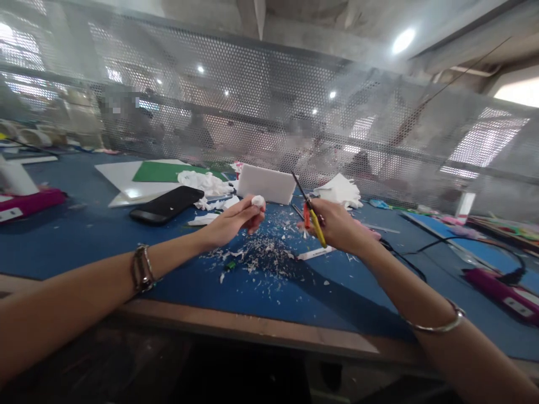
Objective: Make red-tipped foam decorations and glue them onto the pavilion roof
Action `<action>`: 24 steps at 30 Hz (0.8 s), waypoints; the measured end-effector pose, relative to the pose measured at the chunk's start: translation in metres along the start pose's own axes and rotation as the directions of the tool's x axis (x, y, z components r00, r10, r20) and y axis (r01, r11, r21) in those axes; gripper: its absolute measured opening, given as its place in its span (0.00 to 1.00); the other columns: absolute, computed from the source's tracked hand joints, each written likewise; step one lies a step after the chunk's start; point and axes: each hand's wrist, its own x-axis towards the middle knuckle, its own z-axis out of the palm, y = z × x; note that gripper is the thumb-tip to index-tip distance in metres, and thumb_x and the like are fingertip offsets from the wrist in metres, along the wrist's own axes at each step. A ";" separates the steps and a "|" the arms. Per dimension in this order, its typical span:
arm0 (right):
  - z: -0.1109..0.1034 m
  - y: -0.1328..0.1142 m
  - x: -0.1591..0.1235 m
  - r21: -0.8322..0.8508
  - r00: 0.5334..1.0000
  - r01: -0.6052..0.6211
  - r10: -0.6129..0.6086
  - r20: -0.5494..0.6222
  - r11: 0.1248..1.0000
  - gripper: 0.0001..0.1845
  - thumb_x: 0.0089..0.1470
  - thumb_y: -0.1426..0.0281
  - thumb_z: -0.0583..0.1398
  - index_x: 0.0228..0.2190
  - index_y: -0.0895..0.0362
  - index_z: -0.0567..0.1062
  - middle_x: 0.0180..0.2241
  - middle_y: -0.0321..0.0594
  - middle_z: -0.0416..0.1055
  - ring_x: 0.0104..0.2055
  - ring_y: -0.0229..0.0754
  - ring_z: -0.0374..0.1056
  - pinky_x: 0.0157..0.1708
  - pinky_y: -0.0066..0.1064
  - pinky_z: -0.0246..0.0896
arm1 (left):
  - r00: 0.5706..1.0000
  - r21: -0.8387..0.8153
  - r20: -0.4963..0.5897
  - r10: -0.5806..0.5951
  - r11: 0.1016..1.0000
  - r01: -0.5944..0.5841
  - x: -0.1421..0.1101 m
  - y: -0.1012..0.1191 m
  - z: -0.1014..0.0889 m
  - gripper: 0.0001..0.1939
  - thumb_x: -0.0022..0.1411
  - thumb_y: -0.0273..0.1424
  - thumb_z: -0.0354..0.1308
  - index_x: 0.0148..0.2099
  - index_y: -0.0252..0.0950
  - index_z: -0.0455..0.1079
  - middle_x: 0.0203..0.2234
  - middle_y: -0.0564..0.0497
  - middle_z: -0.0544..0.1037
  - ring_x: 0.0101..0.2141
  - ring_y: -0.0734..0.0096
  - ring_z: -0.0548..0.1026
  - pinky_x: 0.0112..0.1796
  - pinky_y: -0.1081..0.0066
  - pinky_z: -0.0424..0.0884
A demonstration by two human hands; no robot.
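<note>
My left hand (240,220) is closed, pinching a small rounded white piece (258,201) between thumb and fingers. To its right, my right hand (337,223) grips what look like scissors, with a yellow and red handle (319,229) and dark, thin, spread blades pointing up and to the left. The tool is apart from the white piece. Below both hands, many white scraps (269,252) lie scattered on the blue table (177,286). A white strip with print (315,253) lies under my right hand.
A black phone-like object (168,205) lies at left, before green (168,171) and white sheets. Crumpled white material (204,182), a white block (267,183) and white pieces (340,191) stand farther back. Magenta power strips (501,294) sit at both sides, near cables. Perforated mesh (252,90) rises behind.
</note>
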 end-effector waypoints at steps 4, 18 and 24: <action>0.003 -0.012 -0.005 0.027 0.997 0.079 -0.079 0.001 0.996 0.21 0.48 0.53 0.57 0.36 0.56 0.63 0.39 0.47 0.67 0.40 0.49 0.64 0.37 0.37 0.59 | 1.000 -0.005 0.001 0.024 1.000 -0.024 -0.002 0.001 0.004 0.07 0.64 0.32 0.35 0.34 0.39 0.50 0.21 0.56 0.54 0.20 0.75 0.56 0.22 0.73 0.58; 0.007 -0.025 -0.007 -0.030 0.994 0.075 -0.072 0.087 0.997 0.28 0.44 0.44 0.55 0.32 0.57 0.63 0.32 0.46 0.66 0.32 0.46 0.64 0.29 0.34 0.57 | 0.997 0.086 0.036 0.070 0.994 -0.073 -0.006 0.005 0.009 0.09 0.65 0.30 0.37 0.32 0.38 0.53 0.19 0.56 0.59 0.18 0.76 0.58 0.21 0.73 0.58; 0.006 -0.030 -0.007 -0.055 0.994 0.050 -0.044 0.104 0.997 0.29 0.42 0.43 0.56 0.31 0.58 0.63 0.29 0.44 0.65 0.28 0.44 0.62 0.26 0.33 0.52 | 0.998 0.074 0.041 0.049 0.996 -0.052 -0.007 0.003 0.008 0.09 0.64 0.29 0.38 0.31 0.37 0.54 0.17 0.56 0.62 0.17 0.78 0.60 0.18 0.76 0.58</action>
